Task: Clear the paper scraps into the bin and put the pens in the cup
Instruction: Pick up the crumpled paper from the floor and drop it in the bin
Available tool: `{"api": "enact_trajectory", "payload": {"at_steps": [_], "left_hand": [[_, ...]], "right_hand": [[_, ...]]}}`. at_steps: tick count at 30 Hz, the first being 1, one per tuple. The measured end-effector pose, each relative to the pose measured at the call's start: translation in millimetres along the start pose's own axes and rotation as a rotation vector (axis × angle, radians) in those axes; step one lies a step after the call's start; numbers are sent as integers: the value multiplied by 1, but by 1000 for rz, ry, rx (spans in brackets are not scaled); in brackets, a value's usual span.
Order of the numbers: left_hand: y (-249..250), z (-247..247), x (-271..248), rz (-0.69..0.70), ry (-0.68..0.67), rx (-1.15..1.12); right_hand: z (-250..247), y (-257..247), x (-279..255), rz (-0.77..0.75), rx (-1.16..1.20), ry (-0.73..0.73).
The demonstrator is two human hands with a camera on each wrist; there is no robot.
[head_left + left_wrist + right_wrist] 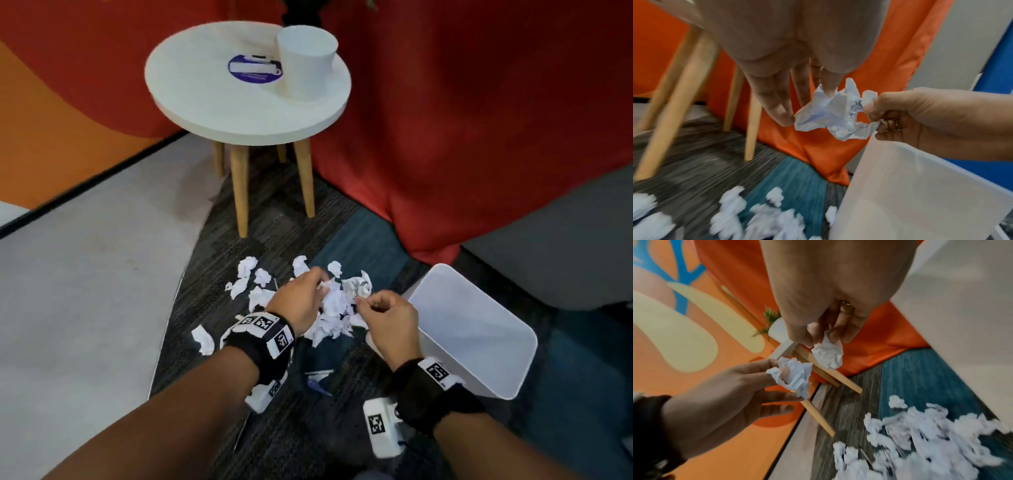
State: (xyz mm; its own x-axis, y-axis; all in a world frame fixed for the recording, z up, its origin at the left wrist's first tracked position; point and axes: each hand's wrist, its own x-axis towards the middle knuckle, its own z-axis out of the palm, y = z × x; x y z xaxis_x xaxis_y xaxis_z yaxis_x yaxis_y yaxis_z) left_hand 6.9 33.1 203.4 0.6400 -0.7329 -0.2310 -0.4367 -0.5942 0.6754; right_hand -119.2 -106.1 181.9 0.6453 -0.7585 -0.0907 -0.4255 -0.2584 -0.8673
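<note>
Several crumpled white paper scraps (337, 308) lie heaped on the carpet, with more of the scraps (246, 269) scattered to the left. My left hand (320, 286) hovers over the heap and pinches one scrap (795, 376) between thumb and fingers. My right hand (366, 303) pinches another scrap (828, 353) just beside it. The white bin (479, 329) lies tilted on the floor at the right, its mouth toward the heap. A white cup (306, 63) stands on the round table (212, 99). A thin dark pen (241, 433) lies under my left forearm.
The table's wooden legs (239, 192) stand just beyond the heap. Red fabric (462, 137) hangs behind the bin, beside a grey seat (565, 246). A small blue and white item (318, 378) lies between my wrists. Pale floor (85, 274) stretches to the left.
</note>
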Motion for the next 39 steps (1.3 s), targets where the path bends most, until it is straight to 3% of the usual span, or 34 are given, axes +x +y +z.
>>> {"api": "enact_trajectory", "payload": {"at_steps": [7, 11, 17, 20, 25, 30, 35, 39], "left_hand": [[95, 17, 34, 180, 39, -44], [123, 35, 45, 219, -4, -14], [135, 68, 51, 247, -75, 1], [140, 76, 51, 253, -78, 10], [140, 79, 53, 247, -94, 20], [131, 84, 58, 227, -223, 65], [121, 87, 49, 256, -194, 0], [93, 79, 40, 211, -121, -67]], "right_hand": [[-82, 5, 5, 63, 170, 308], [-111, 21, 7, 107, 63, 407], [-119, 61, 19, 360, -312, 76], [-119, 72, 17, 421, -369, 15], [-123, 76, 13, 378, -334, 111], [-125, 76, 13, 317, -225, 208], [-122, 62, 14, 146, -120, 331], [-108, 41, 9, -62, -134, 349]]}}
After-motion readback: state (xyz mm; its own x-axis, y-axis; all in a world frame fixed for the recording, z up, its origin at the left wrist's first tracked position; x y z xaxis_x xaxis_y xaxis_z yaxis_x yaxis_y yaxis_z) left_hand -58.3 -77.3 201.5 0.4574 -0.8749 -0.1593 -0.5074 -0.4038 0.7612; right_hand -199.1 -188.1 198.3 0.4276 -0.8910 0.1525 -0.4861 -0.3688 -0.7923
